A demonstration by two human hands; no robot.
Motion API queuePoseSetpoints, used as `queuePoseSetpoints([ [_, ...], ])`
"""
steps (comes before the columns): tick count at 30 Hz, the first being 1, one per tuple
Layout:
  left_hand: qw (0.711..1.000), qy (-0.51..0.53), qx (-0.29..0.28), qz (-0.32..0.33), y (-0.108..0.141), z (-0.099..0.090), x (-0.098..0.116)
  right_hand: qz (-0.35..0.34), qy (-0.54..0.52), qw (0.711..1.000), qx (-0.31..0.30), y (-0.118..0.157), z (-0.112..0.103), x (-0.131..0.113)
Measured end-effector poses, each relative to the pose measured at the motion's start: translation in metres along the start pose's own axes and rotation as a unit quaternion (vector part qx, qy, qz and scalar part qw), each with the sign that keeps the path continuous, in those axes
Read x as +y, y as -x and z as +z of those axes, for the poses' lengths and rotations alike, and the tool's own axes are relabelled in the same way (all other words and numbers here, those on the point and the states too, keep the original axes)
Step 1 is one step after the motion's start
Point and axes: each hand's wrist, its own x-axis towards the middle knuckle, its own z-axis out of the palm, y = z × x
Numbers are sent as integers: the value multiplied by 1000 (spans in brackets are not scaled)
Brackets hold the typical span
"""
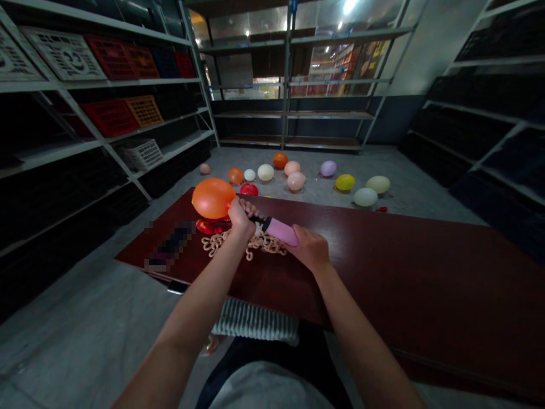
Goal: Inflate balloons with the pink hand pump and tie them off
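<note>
An inflated orange balloon (213, 198) sits at the far left of the table, its neck running into my left hand (242, 215). The fingers of that hand are closed around the neck, where the black nozzle end of a pink balloon pump (281, 232) meets it. My right hand (312, 247) is wrapped round the other end of the pump's pink body. Beneath the pump lies a heap of beige, ring-shaped pieces (268, 243), partly covered by my left hand and wrist. Beside the balloon is a shiny red packet (208, 227).
The dark red table (395, 267) stretches to the right. A blurred-out dark object (170, 245) lies on its left end. Several inflated balloons, including a yellow one (344, 182), lie on the floor beyond. Shelving with crates (111, 117) stands left; more racks (327, 115) stand behind.
</note>
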Motion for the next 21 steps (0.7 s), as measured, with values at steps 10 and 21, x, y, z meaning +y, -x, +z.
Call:
queuePoseSetpoints([
  [10, 999, -14, 0, 40, -11, -21, 74, -31, 14, 998, -49, -1, -6, -5],
  [21, 991, -34, -76, 100, 6, -5, 124, -18, -69, 997, -31, 0, 0, -8],
])
